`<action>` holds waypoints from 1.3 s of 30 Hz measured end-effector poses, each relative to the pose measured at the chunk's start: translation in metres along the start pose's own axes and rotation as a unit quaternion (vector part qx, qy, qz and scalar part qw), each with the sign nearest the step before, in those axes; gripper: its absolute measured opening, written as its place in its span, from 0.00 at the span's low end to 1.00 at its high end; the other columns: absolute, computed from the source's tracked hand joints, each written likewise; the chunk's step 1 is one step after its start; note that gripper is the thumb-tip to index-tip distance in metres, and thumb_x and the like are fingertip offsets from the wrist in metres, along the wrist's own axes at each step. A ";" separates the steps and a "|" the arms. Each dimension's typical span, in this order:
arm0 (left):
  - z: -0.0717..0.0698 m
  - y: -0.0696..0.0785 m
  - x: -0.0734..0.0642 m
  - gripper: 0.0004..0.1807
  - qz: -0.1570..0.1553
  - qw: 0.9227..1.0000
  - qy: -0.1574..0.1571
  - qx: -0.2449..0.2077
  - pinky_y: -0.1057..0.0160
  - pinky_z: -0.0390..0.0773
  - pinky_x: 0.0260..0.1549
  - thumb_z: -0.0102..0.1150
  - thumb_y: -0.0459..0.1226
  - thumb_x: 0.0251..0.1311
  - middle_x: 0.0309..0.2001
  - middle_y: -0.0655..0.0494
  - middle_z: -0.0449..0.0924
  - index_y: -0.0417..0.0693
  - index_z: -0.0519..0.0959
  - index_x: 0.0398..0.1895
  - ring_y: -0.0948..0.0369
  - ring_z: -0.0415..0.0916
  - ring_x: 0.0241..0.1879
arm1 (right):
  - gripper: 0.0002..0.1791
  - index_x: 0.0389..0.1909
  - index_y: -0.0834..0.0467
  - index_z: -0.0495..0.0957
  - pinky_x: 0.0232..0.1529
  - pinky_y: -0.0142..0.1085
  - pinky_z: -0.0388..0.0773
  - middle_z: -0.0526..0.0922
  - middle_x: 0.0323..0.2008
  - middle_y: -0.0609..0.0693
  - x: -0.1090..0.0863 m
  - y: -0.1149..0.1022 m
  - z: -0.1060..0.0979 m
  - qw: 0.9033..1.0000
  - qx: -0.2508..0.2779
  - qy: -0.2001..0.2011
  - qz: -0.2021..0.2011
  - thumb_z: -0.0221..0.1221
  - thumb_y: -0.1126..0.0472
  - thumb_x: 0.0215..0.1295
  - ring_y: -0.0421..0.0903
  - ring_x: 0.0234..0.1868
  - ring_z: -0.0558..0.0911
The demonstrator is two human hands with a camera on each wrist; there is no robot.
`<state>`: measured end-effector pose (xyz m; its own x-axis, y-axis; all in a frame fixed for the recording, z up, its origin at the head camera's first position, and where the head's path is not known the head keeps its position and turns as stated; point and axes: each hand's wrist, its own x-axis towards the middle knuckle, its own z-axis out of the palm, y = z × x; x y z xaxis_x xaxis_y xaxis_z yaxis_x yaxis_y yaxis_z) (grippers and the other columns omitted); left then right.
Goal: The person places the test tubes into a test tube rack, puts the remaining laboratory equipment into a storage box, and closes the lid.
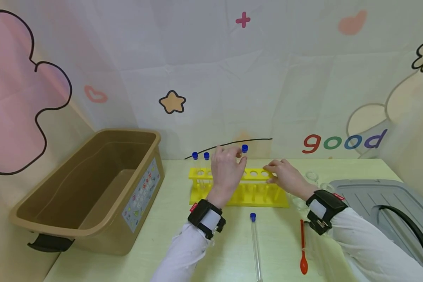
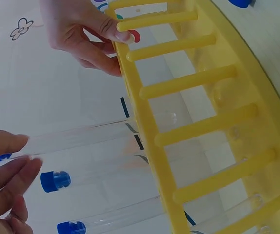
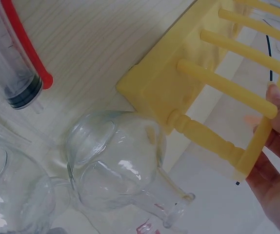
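Observation:
My left hand pinches a capped test tube just below its blue cap. The tube's lower part reaches into the yellow test tube rack. At the rack's right end, my right hand grips the top bar, thumb on one side and fingers on the other in the right wrist view. Two more blue-capped tubes, one with its cap at the far left, stand in the rack beside my left hand. Another test tube lies on the table in front.
A deep brown bin stands at the left. Glass flasks sit near the rack's right end, with a syringe close by. A red spoon lies in front; a grey lid is at the right.

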<state>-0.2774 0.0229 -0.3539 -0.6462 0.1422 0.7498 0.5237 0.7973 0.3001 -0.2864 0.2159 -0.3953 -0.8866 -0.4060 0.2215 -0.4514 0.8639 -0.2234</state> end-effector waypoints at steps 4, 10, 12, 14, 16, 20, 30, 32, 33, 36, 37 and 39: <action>-0.001 -0.001 0.006 0.08 -0.020 0.998 -0.052 0.016 0.64 0.59 0.31 0.67 0.41 0.47 0.31 0.55 0.70 0.46 0.83 0.27 0.57 0.60 0.34 | 0.22 0.46 0.66 0.78 0.38 0.42 0.69 0.76 0.40 0.59 0.001 0.000 0.000 1.000 0.000 -0.005 0.005 0.66 0.66 0.47 0.54 0.36 0.68; -0.005 0.001 0.018 0.06 -0.041 0.991 -0.119 0.040 0.61 0.54 0.32 0.66 0.41 0.47 0.32 0.55 0.60 0.48 0.83 0.24 0.56 0.56 0.36 | 0.22 0.46 0.66 0.78 0.37 0.40 0.68 0.75 0.39 0.58 0.001 0.000 -0.001 1.000 0.004 -0.006 0.003 0.66 0.66 0.47 0.53 0.35 0.68; -0.006 0.001 0.021 0.05 -0.044 0.989 -0.134 0.048 0.60 0.53 0.32 0.65 0.40 0.48 0.32 0.55 0.60 0.48 0.83 0.24 0.55 0.56 0.37 | 0.22 0.46 0.66 0.78 0.36 0.40 0.68 0.75 0.39 0.58 0.001 0.000 -0.001 1.000 0.005 -0.007 0.004 0.66 0.66 0.47 0.53 0.35 0.68; -0.006 0.002 0.024 0.04 -0.047 0.987 -0.146 0.053 0.60 0.53 0.32 0.64 0.39 0.48 0.32 0.55 0.59 0.49 0.83 0.23 0.55 0.55 0.37 | 0.22 0.46 0.66 0.78 0.37 0.40 0.68 0.75 0.39 0.58 0.001 0.000 -0.001 1.000 0.005 -0.007 0.005 0.66 0.66 0.47 0.53 0.36 0.68; -0.007 0.003 0.026 0.04 -0.049 0.985 -0.157 0.057 0.60 0.53 0.32 0.64 0.39 0.48 0.33 0.54 0.59 0.49 0.83 0.22 0.55 0.55 0.38 | 0.22 0.46 0.66 0.78 0.37 0.40 0.68 0.75 0.39 0.58 0.001 0.000 -0.001 1.000 0.005 -0.007 0.007 0.66 0.66 0.47 0.53 0.36 0.68; -0.007 0.003 0.028 0.04 -0.057 0.981 -0.176 0.065 0.59 0.52 0.33 0.63 0.38 0.48 0.33 0.54 0.58 0.49 0.81 0.20 0.55 0.55 0.39 | 0.22 0.46 0.65 0.78 0.37 0.40 0.68 0.75 0.39 0.58 0.002 0.000 -0.001 1.000 0.005 -0.007 0.009 0.66 0.66 0.47 0.53 0.36 0.68; -0.003 -0.002 0.028 0.08 -0.082 0.973 -0.205 0.062 0.59 0.49 0.32 0.66 0.40 0.46 0.31 0.53 0.57 0.49 0.78 0.16 0.54 0.54 0.37 | 0.21 0.46 0.65 0.78 0.38 0.41 0.68 0.75 0.40 0.59 0.001 0.000 0.000 1.000 -0.003 -0.010 0.007 0.65 0.66 0.48 0.53 0.36 0.68; -0.002 -0.003 0.028 0.09 -0.085 0.973 -0.207 0.059 0.58 0.49 0.32 0.66 0.40 0.46 0.30 0.53 0.58 0.49 0.77 0.15 0.54 0.54 0.37 | 0.22 0.46 0.65 0.78 0.38 0.41 0.68 0.75 0.40 0.59 0.001 0.000 0.000 1.000 -0.003 -0.009 0.009 0.65 0.66 0.48 0.53 0.36 0.68; -0.002 -0.004 0.028 0.10 -0.086 0.972 -0.209 0.059 0.58 0.48 0.32 0.66 0.40 0.46 0.30 0.53 0.58 0.49 0.77 0.15 0.54 0.54 0.36 | 0.22 0.47 0.65 0.78 0.38 0.41 0.68 0.75 0.40 0.59 0.001 0.001 0.000 1.000 -0.002 -0.009 0.009 0.65 0.65 0.48 0.53 0.36 0.68; -0.002 -0.004 0.029 0.11 -0.085 0.970 -0.217 0.061 0.58 0.47 0.31 0.66 0.39 0.46 0.30 0.53 0.57 0.49 0.76 0.14 0.54 0.53 0.36 | 0.22 0.46 0.65 0.78 0.37 0.41 0.69 0.75 0.40 0.59 0.000 0.001 0.001 1.000 -0.001 -0.006 0.007 0.66 0.65 0.48 0.53 0.36 0.68; -0.002 -0.004 0.030 0.11 -0.085 0.970 -0.221 0.061 0.58 0.47 0.31 0.65 0.39 0.46 0.30 0.53 0.57 0.50 0.76 0.14 0.54 0.53 0.36 | 0.22 0.46 0.65 0.78 0.37 0.41 0.69 0.75 0.40 0.59 0.000 0.001 0.001 1.000 0.001 -0.005 0.007 0.66 0.66 0.48 0.54 0.36 0.68; -0.002 -0.004 0.030 0.11 -0.086 0.968 -0.228 0.062 0.58 0.47 0.31 0.65 0.39 0.47 0.30 0.53 0.57 0.50 0.75 0.13 0.54 0.53 0.36 | 0.22 0.46 0.65 0.78 0.37 0.41 0.69 0.75 0.40 0.59 0.000 0.001 0.001 1.000 0.001 -0.004 0.008 0.66 0.66 0.47 0.54 0.36 0.68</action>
<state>-0.2978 0.0228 -0.3312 -0.9103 0.2224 0.3490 0.3340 0.8928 0.3023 -0.2872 0.2164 -0.3966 -0.8944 -0.3950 0.2096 -0.4377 0.8693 -0.2295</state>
